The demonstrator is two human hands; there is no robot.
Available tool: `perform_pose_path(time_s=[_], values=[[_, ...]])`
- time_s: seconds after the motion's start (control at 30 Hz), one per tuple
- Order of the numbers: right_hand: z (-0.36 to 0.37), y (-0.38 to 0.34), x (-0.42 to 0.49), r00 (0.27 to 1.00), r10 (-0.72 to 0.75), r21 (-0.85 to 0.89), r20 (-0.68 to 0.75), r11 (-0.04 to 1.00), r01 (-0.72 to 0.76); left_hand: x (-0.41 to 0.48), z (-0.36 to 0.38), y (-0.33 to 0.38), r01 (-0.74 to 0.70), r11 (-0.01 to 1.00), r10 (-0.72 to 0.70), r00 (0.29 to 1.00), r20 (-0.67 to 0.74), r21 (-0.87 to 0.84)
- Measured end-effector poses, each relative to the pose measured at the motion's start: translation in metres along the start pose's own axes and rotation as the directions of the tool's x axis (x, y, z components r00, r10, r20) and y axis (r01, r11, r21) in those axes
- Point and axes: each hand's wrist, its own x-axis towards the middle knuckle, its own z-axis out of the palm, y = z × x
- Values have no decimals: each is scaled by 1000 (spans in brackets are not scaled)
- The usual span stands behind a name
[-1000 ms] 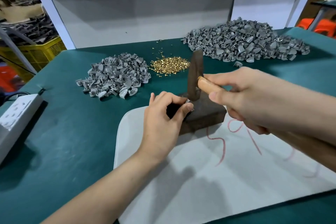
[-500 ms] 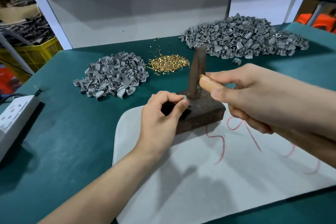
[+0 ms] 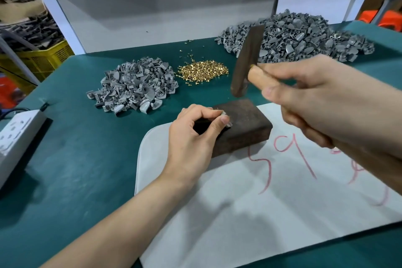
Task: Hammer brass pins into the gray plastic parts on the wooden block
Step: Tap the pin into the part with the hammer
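A dark wooden block lies on a white sheet at the table's middle. My left hand rests at its left end, thumb and forefinger pinching a small gray plastic part against the block's top. My right hand grips the wooden handle of a hammer, whose dark head is raised and tilted above the block's far edge, clear of the wood. A heap of brass pins lies behind the block. Whether a pin sits in the held part is hidden by my fingers.
A smaller pile of gray parts lies at the back left, a bigger pile at the back right. The white sheet bears red marks. A white power strip sits at the left edge, a yellow crate beyond.
The hammer head was down on the block beside my left fingers; it has now lifted up and away. My left hand stays pinched on the part.
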Motion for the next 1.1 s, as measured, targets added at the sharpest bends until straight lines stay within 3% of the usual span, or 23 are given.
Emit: perform_pose_path(time_s=[0.13, 0.23, 0.37, 0.5, 0.6, 0.73, 0.9, 1.03, 1.1], values=[[9, 7, 0, 996, 42, -78, 83, 996, -35, -2, -1, -2, -7, 1000, 7, 1000, 10, -27], [7, 9, 1, 998, 41, -39, 37, 998, -40, -2, -1, -1, -10, 1000, 11, 1000, 13, -18], [10, 5, -4, 993, 44, -4, 111, 999, -44, -3, -1, 0, -3, 1000, 3, 1000, 8, -16], [-3, 10, -2, 994, 9, 47, -107, 999, -4, -2, -2, 1, 10, 1000, -10, 1000, -9, 4], [-15, 35, 10, 967, -13, -220, -254, 974, -45, -3, -2, 2, 1, 1000, -2, 1000, 6, 23], [-11, 76, 20, 958, 34, -606, -285, 768, -208, -4, -2, 1, -7, 999, 7, 1000, 2, 38], [5, 102, 15, 963, 54, -667, -264, 711, -223, -3, -2, -2, 54, 998, -54, 998, 10, 31], [1, 87, 13, 973, 23, -802, -230, 562, -203, -2, -2, -3, 61, 997, -63, 998, 21, 49], [-6, 70, 17, 975, -98, -729, -198, 680, -80, -2, -2, -3, 51, 996, -51, 999, 8, 74]])
